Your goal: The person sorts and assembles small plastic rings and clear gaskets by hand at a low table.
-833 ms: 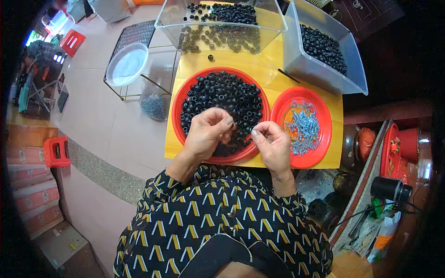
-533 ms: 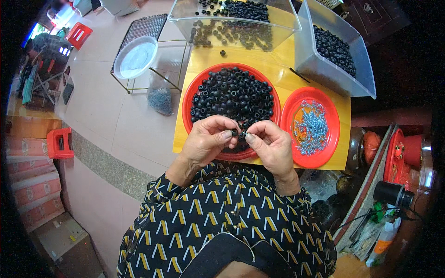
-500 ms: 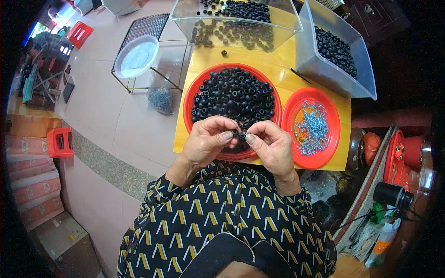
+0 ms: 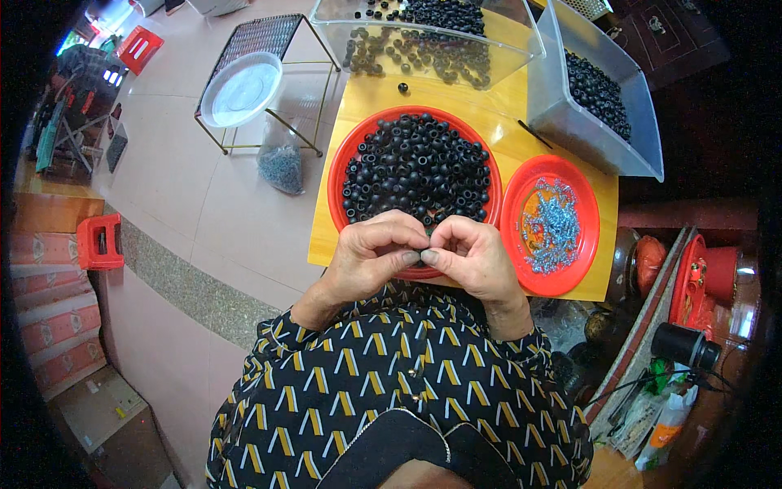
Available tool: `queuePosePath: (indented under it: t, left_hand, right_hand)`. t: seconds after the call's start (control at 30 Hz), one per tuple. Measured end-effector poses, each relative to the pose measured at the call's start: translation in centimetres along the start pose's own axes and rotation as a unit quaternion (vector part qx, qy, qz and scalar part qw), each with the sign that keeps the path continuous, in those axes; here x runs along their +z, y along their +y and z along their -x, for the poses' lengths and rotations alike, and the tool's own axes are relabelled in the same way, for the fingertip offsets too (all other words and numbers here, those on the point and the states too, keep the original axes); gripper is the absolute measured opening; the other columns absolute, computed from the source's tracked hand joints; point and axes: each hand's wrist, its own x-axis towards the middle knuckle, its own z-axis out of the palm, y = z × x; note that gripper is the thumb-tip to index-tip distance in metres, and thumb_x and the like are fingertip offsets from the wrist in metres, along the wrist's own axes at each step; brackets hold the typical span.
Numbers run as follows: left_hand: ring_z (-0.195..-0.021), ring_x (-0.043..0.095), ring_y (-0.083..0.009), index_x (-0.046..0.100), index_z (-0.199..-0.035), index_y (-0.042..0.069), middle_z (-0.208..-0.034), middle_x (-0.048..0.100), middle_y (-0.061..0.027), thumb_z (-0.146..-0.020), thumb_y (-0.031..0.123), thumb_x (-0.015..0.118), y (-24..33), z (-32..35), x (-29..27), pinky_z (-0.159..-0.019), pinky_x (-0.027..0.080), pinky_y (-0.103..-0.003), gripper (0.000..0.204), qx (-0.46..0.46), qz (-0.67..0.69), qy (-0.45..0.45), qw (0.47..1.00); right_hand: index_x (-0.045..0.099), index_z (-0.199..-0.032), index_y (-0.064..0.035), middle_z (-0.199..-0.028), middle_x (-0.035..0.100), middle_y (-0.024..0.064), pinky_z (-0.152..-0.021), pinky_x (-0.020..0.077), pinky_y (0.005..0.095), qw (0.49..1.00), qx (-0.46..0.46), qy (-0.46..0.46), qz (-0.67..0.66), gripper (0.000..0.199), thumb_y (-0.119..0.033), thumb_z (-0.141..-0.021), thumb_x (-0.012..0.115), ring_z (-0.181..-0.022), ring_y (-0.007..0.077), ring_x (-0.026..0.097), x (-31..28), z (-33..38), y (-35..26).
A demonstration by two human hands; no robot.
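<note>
My left hand (image 4: 368, 254) and my right hand (image 4: 475, 254) meet above the near rim of a large red plate (image 4: 334, 189). Thumb and forefinger of each are pinched together on a small black round piece (image 4: 420, 254), mostly hidden by the fingertips. Heaped on the plate are many loose black hollow round pieces (image 4: 415, 163), several showing a hole. Just right of my right hand lies a smaller red plate (image 4: 592, 228), bearing a pile of tiny clear bluish pieces (image 4: 555, 228).
At the back of the yellow board (image 4: 505, 122) stand a clear bin (image 4: 423, 49) and a tilted translucent bin (image 4: 586, 122), both with black pieces. One loose black piece (image 4: 403, 87) and a thin dark stick (image 4: 535, 134) lie there. A rack (image 4: 261, 37) holds a white tub lid (image 4: 242, 88) at left.
My fingertips have drawn closer together, covering most of the black piece that showed between them before. The surroundings have shifted slightly in view.
</note>
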Motion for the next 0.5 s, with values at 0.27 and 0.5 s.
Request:
queuePosePath:
  t: [0.27,0.5]
  left_hand:
    - [-0.086,0.054,-0.0173,0.06,-0.091,-0.003,-0.094,0.055,-0.0126,-0.073,-0.007,0.059,-0.9,1.1,-1.0,-0.073,0.045,-0.027,0.018,-0.04,0.137,0.069,0.987]
    - [-0.082,0.051,-0.0182,0.056,-0.095,-0.002,-0.096,0.051,-0.0132,-0.074,-0.005,0.056,-0.2,1.4,-0.8,-0.07,0.044,-0.029,0.021,-0.076,0.211,0.111,0.968]
  right_hand:
    - [0.06,-0.085,0.002,-0.082,0.059,0.0095,-0.069,0.0444,0.0267,0.985,-0.141,-0.074,0.069,0.008,-0.003,-0.079,0.058,-0.078,0.0158,0.057,1.6,1.2,-3.7]
    - [0.056,-0.09,0.003,-0.079,0.06,0.0117,-0.07,0.0455,0.0322,0.765,-0.225,-0.478,-0.367,0.025,0.002,-0.067,0.048,-0.077,0.0183,0.058,7.7,0.3,-11.0]
